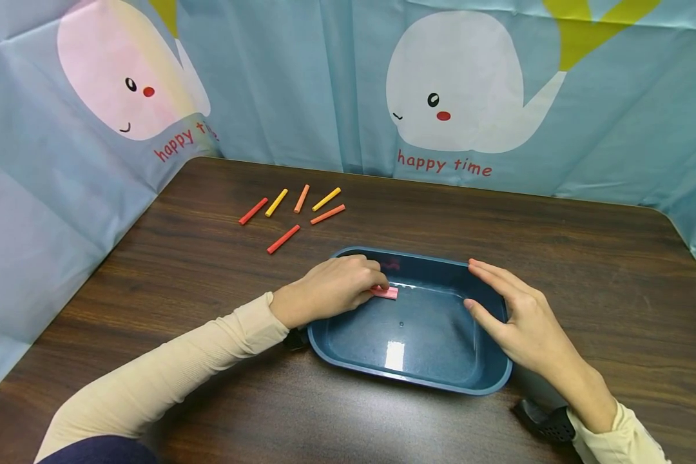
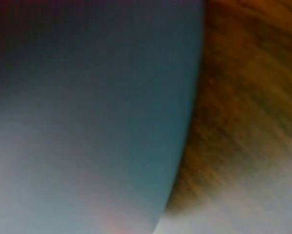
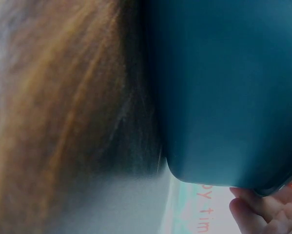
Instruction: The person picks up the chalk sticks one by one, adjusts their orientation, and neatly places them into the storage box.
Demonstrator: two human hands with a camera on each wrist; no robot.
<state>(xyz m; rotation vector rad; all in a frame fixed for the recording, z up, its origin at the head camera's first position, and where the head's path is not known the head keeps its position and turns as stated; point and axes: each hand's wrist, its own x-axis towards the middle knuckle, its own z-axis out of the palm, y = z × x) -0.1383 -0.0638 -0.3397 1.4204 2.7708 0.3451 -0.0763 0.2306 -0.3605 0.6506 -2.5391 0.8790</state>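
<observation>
Inside the dark blue plastic tray (image 1: 406, 383), near its left back corner, lies a short pink stick (image 1: 386, 293). My left hand (image 1: 342, 283) reaches over the tray's left wall and pinches the stick, hiding its left end. At the tray's right back corner, my right hand (image 1: 519, 319) rests on the rim with thumb and index finger extended, the thumb over the inside. In the right wrist view, fingertips (image 3: 248, 214) touch the rim from outside. The left wrist view is blurred, showing only the tray wall (image 2: 111, 97) and wood.
Behind the tray to the left, several sticks lie scattered on the dark wooden table (image 1: 586, 270): red (image 1: 283, 239), yellow (image 1: 326, 199) and orange (image 1: 327, 214). A light blue curtain (image 1: 278, 84) with printed whales hangs along the table's back and left edges.
</observation>
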